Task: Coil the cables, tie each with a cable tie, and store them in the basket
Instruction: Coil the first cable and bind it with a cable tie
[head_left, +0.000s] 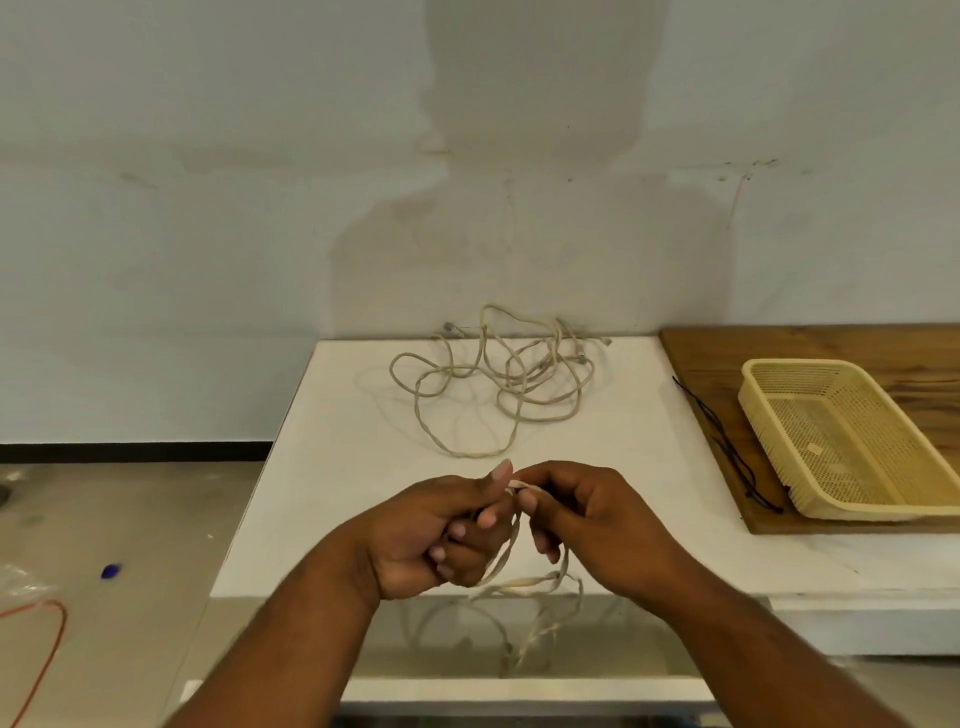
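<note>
A pale cable (524, 583) is held over the near edge of the white bench (337, 441). Its top bend sits between the two hands, and from there its strands run mostly downward, long axis close to upright. They drop past the bench edge into loose loops below. One twisted stretch lies crosswise just under the hands.

The left hand (441, 530) has its grip clenched on the cable: fingers curled in toward the palm, thumb raised and pressed against the top bend. The right hand (587, 525) meets it there, its grip grasping the same bend with curled fingers and thumb. The two hands touch at the fingertips.

A second cable (511, 376) lies in an open tangle at the far side of the bench, against the wall. To the right, a yellow basket (800, 364) sits on a wooden board (691, 353), with thin black cable ties (719, 431) lying just beside its left wall.
</note>
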